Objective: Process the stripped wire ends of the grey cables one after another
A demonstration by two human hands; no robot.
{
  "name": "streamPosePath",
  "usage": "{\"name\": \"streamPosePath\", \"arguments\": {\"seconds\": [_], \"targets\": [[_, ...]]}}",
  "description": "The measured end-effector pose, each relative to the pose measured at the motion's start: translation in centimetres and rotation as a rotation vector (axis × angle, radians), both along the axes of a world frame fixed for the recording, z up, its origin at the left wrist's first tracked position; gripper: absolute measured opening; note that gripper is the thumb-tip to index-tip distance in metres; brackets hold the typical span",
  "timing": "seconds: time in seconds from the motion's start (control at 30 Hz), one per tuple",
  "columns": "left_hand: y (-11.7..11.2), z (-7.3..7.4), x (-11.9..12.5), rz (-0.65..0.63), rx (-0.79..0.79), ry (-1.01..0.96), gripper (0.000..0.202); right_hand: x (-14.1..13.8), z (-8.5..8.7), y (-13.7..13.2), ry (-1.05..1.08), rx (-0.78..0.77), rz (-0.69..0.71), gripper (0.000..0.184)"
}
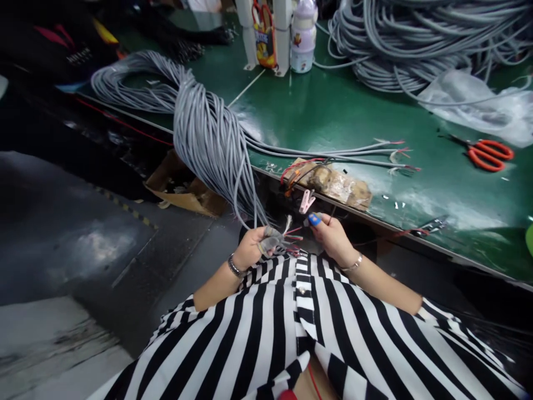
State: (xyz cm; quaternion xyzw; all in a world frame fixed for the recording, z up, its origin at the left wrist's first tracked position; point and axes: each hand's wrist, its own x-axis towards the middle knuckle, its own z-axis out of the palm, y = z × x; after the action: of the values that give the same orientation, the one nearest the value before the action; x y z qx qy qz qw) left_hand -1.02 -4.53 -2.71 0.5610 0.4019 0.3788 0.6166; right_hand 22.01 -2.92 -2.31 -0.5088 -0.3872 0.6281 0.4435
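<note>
My left hand [250, 248] is closed around the ends of several grey cables, whose stripped coloured wires [293, 238] fan out to the right. These cables run down from a large grey cable bundle [210, 130] draped over the table edge. Facing the wire tips, my right hand [335, 240] has its thumb and fingers pinched together, with blue tape [313, 219] wrapped on one digit. Whatever lies in that pinch is too small to make out. Just above it, a pink clip [307, 201] hangs at the table edge.
A taped wooden block [339, 186] lies along the edge of the green table [291, 111]. Orange-handled scissors [489, 154] and a plier-like tool [433, 225] rest to the right. Behind are a bottle [303, 39], a cable heap [400, 50] and a plastic bag [478, 105]. Below sits a cardboard box [187, 197].
</note>
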Motion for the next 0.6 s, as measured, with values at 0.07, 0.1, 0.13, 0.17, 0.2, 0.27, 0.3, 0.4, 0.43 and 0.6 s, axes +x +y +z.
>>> {"name": "streamPosePath", "arguments": {"seconds": [0.07,0.1,0.13,0.17,0.2,0.27,0.3,0.4,0.43,0.6], "targets": [[0.0,-0.4,-0.4,0.086,-0.136,-0.120,0.049,0.4,0.8,-0.5,-0.182,0.287,0.086,0.034],[0.0,-0.5,-0.5,0.104,-0.173,-0.154,0.051,0.4,1.2,-0.8,-0.266,0.429,0.132,0.030],[0.0,-0.6,-0.6,0.107,-0.195,-0.172,0.052,0.2,1.7,-0.9,-0.342,0.547,0.178,0.029],[0.0,-0.6,-0.6,0.093,-0.210,-0.178,0.052,0.0,2.2,-1.0,-0.405,0.635,0.225,0.034],[-0.1,-0.6,-0.6,0.062,-0.220,-0.177,0.051,-0.3,2.6,-0.9,-0.454,0.693,0.273,0.040],[-0.2,-0.5,-0.5,-0.008,-0.232,-0.167,0.050,-1.0,3.0,-0.5,-0.488,0.758,0.388,0.046],[-0.3,-0.5,-0.5,-0.043,-0.237,-0.161,0.050,-1.3,3.0,-0.2,-0.469,0.781,0.449,0.042],[-0.3,-0.3,-0.7,-0.137,-0.248,-0.138,0.053,-1.6,2.8,0.3,-0.306,0.756,0.600,0.023],[-0.2,-0.2,-0.9,-0.171,-0.249,-0.122,0.053,-1.5,2.6,0.3,-0.235,0.692,0.645,0.024],[1.2,0.9,-1.0,-0.397,-0.153,0.028,0.053,-0.9,1.2,-0.2,0.101,0.085,0.636,0.043]]}}
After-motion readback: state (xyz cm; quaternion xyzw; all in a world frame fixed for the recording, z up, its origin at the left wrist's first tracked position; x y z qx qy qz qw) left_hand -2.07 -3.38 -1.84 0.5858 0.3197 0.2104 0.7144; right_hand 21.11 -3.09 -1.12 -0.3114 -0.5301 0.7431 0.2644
